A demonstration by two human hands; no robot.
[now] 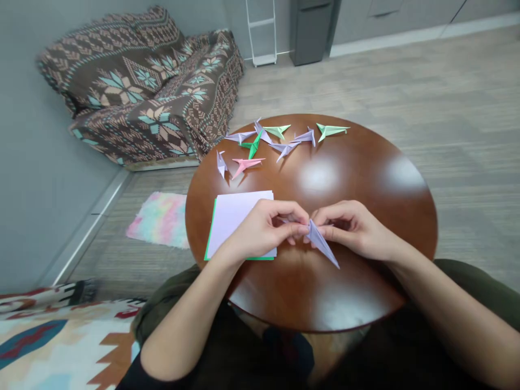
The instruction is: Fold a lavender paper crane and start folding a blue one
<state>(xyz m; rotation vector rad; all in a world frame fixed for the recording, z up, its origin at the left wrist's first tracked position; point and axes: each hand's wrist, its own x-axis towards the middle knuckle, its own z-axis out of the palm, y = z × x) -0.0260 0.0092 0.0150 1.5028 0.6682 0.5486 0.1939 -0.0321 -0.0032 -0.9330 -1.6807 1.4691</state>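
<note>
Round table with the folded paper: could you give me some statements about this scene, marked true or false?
1. The left hand and the right hand both hold the folded lilac paper. True.
2. The pink origami bird lies on top of the paper stack. False: it lies on the round table, beyond the stack.
3. The stack has lilac paper on top, with a green sheet showing at its edges. True.
4. The sofa has a plain white cover. False: the cover is dark and patterned.
5. The pastel rug lies on the floor. True.
</note>
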